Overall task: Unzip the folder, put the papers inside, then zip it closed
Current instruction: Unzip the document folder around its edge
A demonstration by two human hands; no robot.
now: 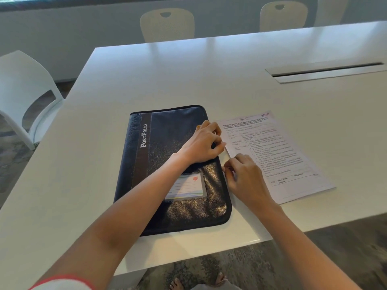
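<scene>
Your left fingers (217,136) are curled tight at the right edge of the folder (167,164), about halfway along it. They seem to pinch something small and dark there, likely the zipper pull, but it is too hidden to confirm. Your left hand (202,143) rests on the folder cover, wrist lying across it.

Your right fingers (228,169) are bent inward and pinched together just beside the same edge, slightly nearer you. Whether they grip anything, you cannot tell. Your right hand (245,178) lies partly over the lower left part of the papers (293,155).

The folder is dark, lying flat and closed on the white desk (230,80), near the front edge. A brown strip reads "PortFolio"; a clear card pocket (186,187) sits on the cover near your left forearm.

The papers lie flat on the desk just right of the folder, printed side up, outside it.

White chairs (167,24) stand at the far side and to the left. A cable slot (326,72) is set into the desk at upper right.
</scene>
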